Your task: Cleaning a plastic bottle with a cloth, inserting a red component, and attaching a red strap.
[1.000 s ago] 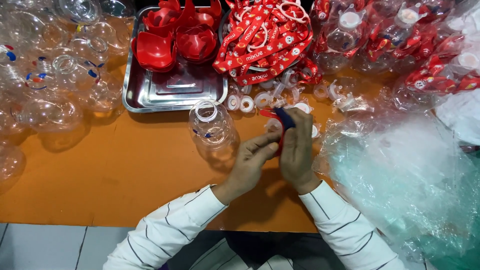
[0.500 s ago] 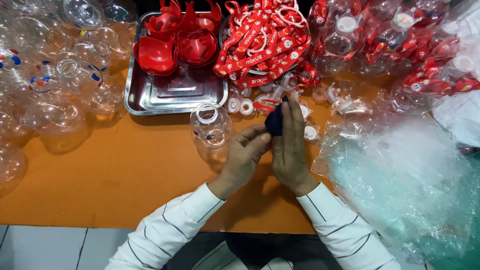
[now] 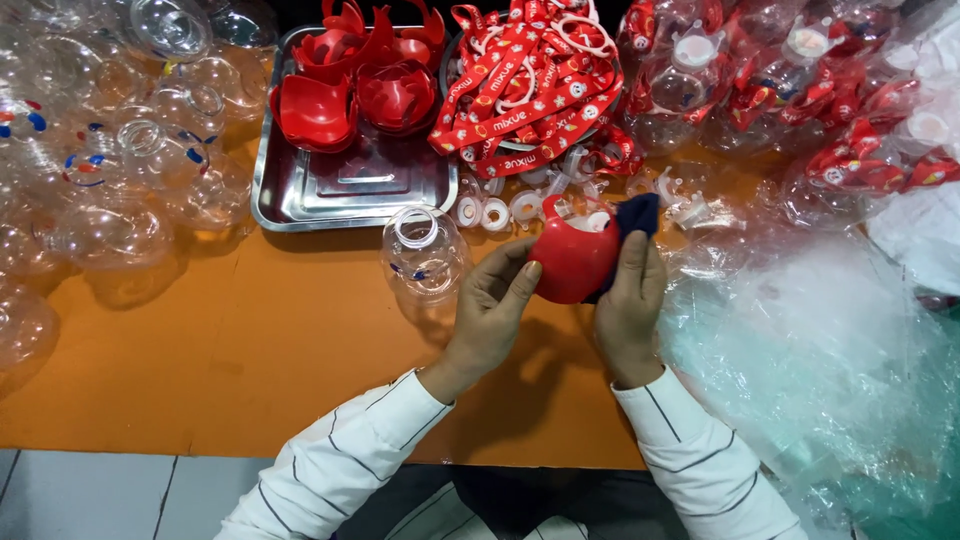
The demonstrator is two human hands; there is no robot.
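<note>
My left hand [image 3: 492, 312] and my right hand [image 3: 628, 302] together hold a red plastic shell piece [image 3: 572, 262] above the orange table [image 3: 250, 330]. The left fingers press its left side. The right hand grips its right side along with a dark blue cloth [image 3: 632, 216] that sticks out above the fingers. A clear round plastic bottle [image 3: 422, 255] with small blue marks lies just left of my left hand, not touched.
A steel tray [image 3: 350, 190] holds more red shell pieces [image 3: 350, 85]. Red printed lanyards [image 3: 525, 80] are heaped beside it, with white rings [image 3: 495, 212] below. Clear bottles [image 3: 110, 150] crowd the left side; bagged finished bottles [image 3: 800, 90] and plastic wrap [image 3: 830, 380] fill the right.
The red piece was edge-on between my hands; now it is turned so its broad red face shows, with the blue cloth behind it. Both hands stay in the same spot.
</note>
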